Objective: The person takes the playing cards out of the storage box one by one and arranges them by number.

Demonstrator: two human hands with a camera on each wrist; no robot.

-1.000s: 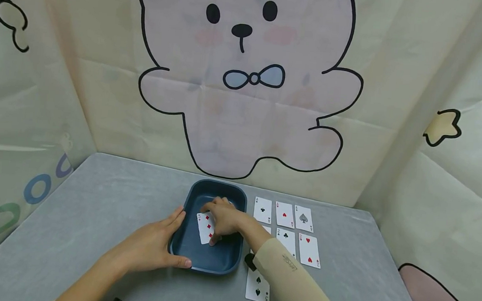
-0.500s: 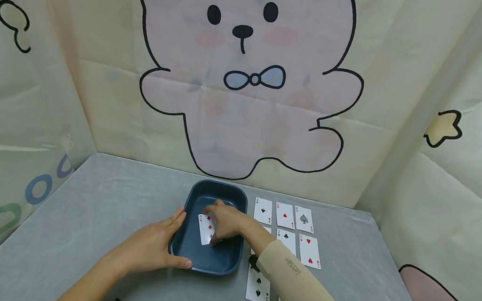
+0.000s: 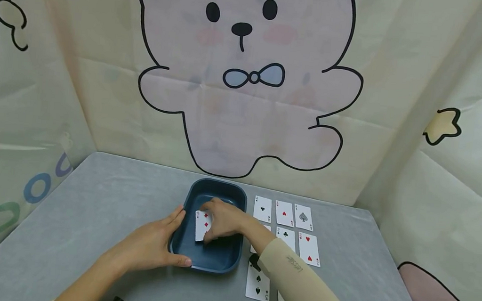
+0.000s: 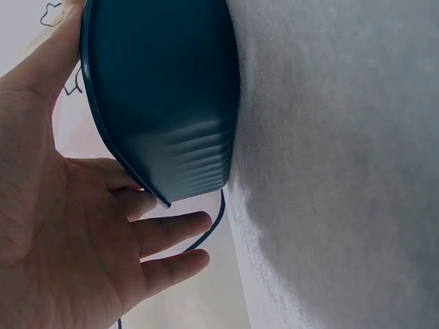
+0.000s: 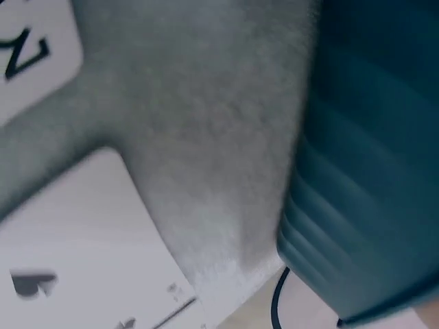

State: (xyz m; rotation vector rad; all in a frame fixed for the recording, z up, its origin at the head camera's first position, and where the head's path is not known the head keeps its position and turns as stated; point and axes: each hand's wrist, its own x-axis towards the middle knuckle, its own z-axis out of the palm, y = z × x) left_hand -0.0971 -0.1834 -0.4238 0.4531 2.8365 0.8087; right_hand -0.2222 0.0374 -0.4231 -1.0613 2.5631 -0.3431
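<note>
A deep blue tray (image 3: 215, 262) stands on the grey table. My left hand (image 3: 155, 243) holds its near left corner, thumb along the front rim and fingers on the left side. The left wrist view shows that hand (image 4: 75, 240) at the tray's rim (image 4: 96, 103), two fingers stretched out past it. Inside the tray, my right hand (image 3: 226, 221) pinches a diamonds playing card (image 3: 201, 225) by its right side, fingertips at the far edge and thumb at the near edge. The hand covers the card's right part. In the right wrist view the tray's outer wall (image 5: 363, 205) shows.
Right of the tray lie playing cards in rows: an ace of clubs (image 3: 262, 210), an ace of hearts (image 3: 284, 214), an ace of spades (image 3: 303, 218), a two of hearts (image 3: 309, 249) and others. A three of spades (image 3: 257, 286) lies nearer, beside the right sleeve (image 3: 299, 278).
My right hand and the diamonds card have shifted slightly left within the tray, and the fingers cover more of the card. The left hand stays at the tray's corner.
</note>
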